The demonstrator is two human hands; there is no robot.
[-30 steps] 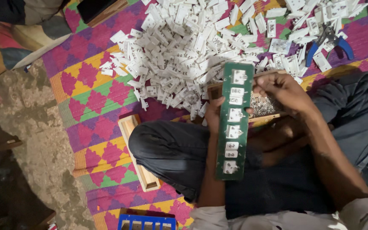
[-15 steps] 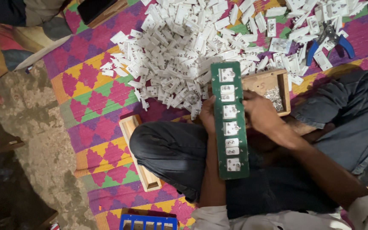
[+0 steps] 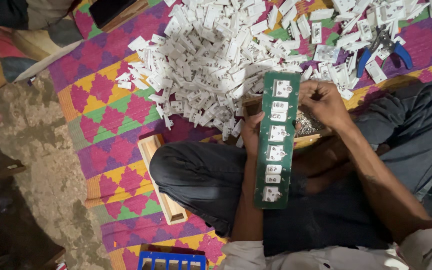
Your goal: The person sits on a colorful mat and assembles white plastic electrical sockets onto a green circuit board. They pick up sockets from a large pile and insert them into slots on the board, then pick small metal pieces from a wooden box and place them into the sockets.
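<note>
A long green board with several white socket parts fitted along it rests over my lap. My left hand grips its left edge from underneath, thumb on the rim. My right hand hovers at the board's top right corner, fingers pinched together beside the topmost white part; whether a small piece sits in them I cannot tell. Under that hand lies a shallow wooden tray holding tiny metal bits.
A big heap of white plastic socket parts covers the patterned mat ahead. Blue-handled pliers lie at top right. A wooden strip lies by my left knee, a blue frame at the bottom edge. Bare dirt floor at left.
My right hand moved from the wooden tray up to the board's top corner. The board shifted slightly and stays gripped in my left hand.
</note>
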